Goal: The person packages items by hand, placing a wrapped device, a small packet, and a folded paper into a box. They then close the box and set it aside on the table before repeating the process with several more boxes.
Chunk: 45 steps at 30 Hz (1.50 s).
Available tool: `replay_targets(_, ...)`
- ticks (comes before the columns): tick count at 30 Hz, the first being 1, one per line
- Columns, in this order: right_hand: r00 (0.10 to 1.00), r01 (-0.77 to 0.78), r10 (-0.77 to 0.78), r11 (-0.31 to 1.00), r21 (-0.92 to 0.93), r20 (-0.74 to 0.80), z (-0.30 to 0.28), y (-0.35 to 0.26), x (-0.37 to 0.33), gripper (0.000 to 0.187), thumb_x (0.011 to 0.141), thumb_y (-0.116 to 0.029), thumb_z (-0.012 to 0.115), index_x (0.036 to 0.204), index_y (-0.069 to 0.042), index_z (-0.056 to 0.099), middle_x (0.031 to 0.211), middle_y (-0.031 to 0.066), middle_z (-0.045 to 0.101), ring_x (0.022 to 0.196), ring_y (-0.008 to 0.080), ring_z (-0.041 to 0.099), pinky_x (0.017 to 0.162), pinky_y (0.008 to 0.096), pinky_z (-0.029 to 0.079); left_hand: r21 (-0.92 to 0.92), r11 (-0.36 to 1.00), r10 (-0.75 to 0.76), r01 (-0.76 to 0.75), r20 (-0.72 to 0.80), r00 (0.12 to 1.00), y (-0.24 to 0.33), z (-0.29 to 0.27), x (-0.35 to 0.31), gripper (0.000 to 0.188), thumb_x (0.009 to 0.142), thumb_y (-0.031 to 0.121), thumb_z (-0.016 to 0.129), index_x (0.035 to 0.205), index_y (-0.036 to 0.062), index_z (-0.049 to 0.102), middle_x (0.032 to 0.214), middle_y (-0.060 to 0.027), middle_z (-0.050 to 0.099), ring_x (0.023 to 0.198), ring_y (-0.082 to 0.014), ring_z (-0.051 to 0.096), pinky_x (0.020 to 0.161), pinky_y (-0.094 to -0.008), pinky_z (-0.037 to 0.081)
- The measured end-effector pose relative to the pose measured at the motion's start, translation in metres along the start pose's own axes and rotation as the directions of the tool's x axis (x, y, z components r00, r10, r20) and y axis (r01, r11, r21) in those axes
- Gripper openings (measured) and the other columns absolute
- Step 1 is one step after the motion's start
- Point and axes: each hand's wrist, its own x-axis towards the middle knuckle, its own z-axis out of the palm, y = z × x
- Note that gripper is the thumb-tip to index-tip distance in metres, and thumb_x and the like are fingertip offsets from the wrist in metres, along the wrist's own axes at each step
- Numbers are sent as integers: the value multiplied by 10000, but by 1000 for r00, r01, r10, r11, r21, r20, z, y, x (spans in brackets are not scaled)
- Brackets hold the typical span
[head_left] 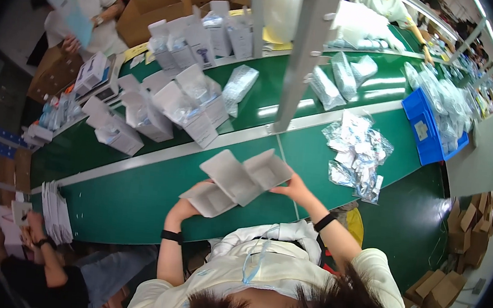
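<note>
Over the green table, just in front of my body, I hold open white cardboard packaging with raised flaps and hollow grey-white insides. Whether it is one carton or two side by side I cannot tell. My left hand grips its left end, most of the fingers hidden behind the card. At the right end my right hand is closed on the card's edge, the thumb toward me. To the right of that hand lies a pile of small clear bags with white and blue contents.
Beyond a metal rail, several open white cartons and bubble-wrapped packs stand on a green belt. A metal post rises from the rail. A blue bin sits right; flat white cardboard lies left. Other people work nearby.
</note>
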Motion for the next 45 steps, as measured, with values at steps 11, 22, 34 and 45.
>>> replay_targets(11, 966, 260, -255, 937, -234, 50, 204, 27, 53, 756, 627, -80, 727, 1269, -90, 329, 1310, 114, 347, 1205, 262, 339, 982, 333, 298, -533, 841, -192, -89, -449, 873, -94, -95, -156, 922, 518, 113, 798, 1299, 61, 312, 1288, -123, 368, 1150, -235, 399, 959, -356, 316)
replay_targets(22, 984, 179, -178, 984, 29, -17, 172, -21, 35, 924, 570, -105, 767, 1302, -40, 208, 1257, 120, 307, 1201, 243, 321, 992, 354, 283, -37, 658, 537, -752, -677, 503, 10, -98, -186, 1003, 449, 300, 851, 1281, 125, 320, 1349, -147, 236, 1246, -323, 231, 1001, -455, 220)
replay_targets(34, 982, 3, -14, 998, -58, -186, 67, -71, 168, 485, 847, -369, 484, 1225, -71, 421, 989, 92, 563, 897, 195, 558, 726, 320, 493, 240, 905, 425, -351, -537, 728, 58, 6, -23, 795, 538, 100, 794, 1205, 194, 371, 1250, -213, 269, 1110, -406, 350, 863, -441, 387)
replay_targets(45, 720, -546, 30, 641, -539, -693, 46, 32, 384, 932, 680, -257, 667, 1366, -142, 47, 1129, 190, 431, 860, 320, 535, 735, 408, 484, 148, 986, 156, -79, -640, 752, 22, 36, 13, 760, 549, 113, 792, 1151, 94, 328, 1231, -236, 336, 1087, -376, 425, 865, -408, 402)
